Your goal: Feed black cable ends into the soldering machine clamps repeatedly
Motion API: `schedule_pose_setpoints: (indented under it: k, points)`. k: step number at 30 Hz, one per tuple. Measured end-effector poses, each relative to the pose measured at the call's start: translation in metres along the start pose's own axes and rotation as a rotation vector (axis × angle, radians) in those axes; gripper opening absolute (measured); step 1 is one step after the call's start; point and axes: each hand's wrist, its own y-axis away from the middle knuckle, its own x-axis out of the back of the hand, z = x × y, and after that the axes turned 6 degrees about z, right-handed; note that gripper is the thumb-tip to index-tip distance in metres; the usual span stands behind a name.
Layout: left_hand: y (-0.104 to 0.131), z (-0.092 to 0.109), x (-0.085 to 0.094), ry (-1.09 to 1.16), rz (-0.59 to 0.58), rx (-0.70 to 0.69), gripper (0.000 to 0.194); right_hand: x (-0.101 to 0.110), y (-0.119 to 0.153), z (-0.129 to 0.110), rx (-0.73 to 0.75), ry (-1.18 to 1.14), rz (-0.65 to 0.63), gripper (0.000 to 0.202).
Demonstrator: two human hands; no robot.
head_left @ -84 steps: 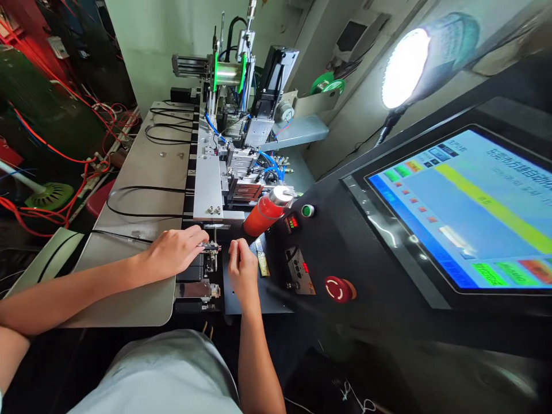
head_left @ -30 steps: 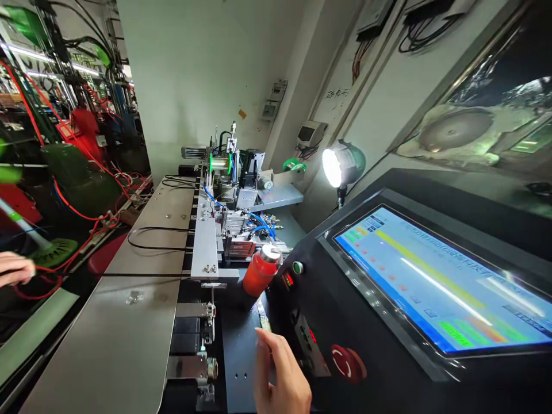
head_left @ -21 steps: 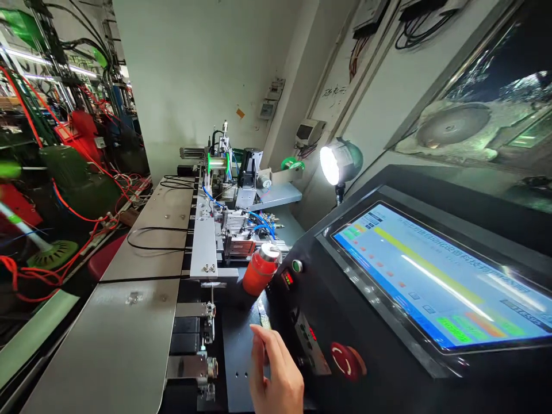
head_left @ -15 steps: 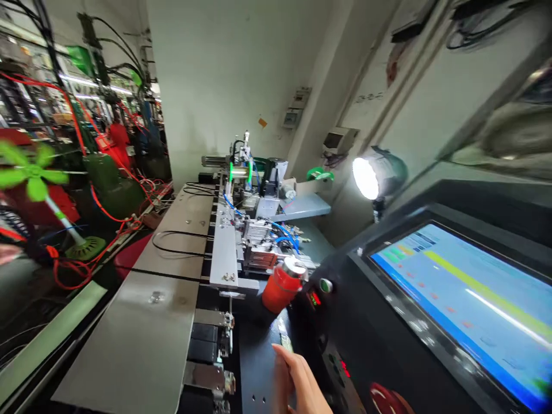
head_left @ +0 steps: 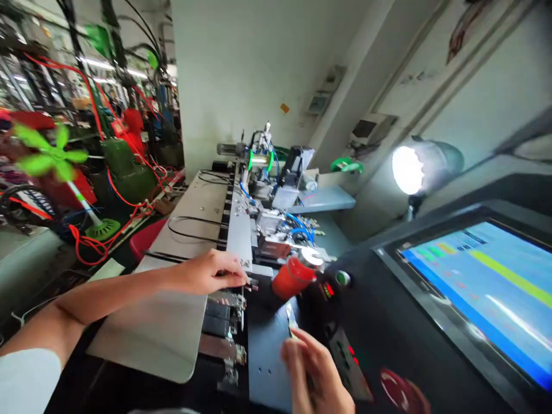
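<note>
Silver metal fixture [head_left: 238, 302]: left of the red, silver-capped bottle [head_left: 293, 279], long axis crosswise. Left hand [head_left: 211, 272] is nearer, fingertips converging beside it; right hand [head_left: 323, 371], fingers drawn together, is bodyward of the bottle. Whether either pinches anything: cannot tell.

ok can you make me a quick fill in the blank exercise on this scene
The fan has blades coloured ____.
The stripe across the screen is ____.
The arm of the ____ hand crosses the pale plate.
The lamp is switched ____.

Missing words: green; yellow; left; on
</note>
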Motion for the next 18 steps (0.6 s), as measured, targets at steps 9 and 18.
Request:
schedule_pose_setpoints:
  k: [9, 18]
  points:
    - [0.016, -0.009, -0.062, -0.008, -0.036, 0.083, 0.022, -0.025, 0.002, -0.02, -0.27, -0.288, -0.282, 0.015]
    - [0.024, -0.016, -0.059, -0.14, -0.277, -0.073, 0.024, -0.022, -0.006, -0.016, -0.338, -0.306, -0.531, 0.025]
